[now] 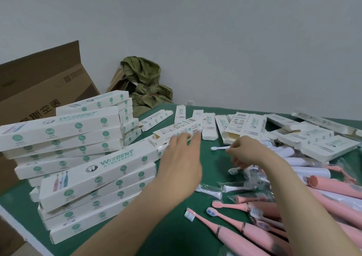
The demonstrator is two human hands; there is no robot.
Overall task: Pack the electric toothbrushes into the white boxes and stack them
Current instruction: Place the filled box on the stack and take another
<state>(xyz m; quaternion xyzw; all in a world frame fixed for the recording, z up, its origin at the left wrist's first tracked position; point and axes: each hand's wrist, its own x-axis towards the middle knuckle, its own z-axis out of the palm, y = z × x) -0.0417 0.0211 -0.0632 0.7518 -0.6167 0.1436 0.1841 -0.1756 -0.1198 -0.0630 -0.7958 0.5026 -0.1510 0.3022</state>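
Toothbrushes (244,232) of smooth pink plastic lie heaped lower right on green table (213,163). Left hand (182,157), fingers straight, meets a long open cardboard box (176,131). Right hand (247,153) pinches a slim white brush head (219,148). Rectangular white boxes (98,165) sit stacked left.

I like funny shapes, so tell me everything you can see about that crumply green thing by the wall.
The green bundle is olive and very wrinkled, like thin plastic or paper bunched into a heap, with a higher lump and a lower one. It sits beyond the far edge of the green table, against the grey wall, touching brown cardboard on its left. The table hides its bottom.
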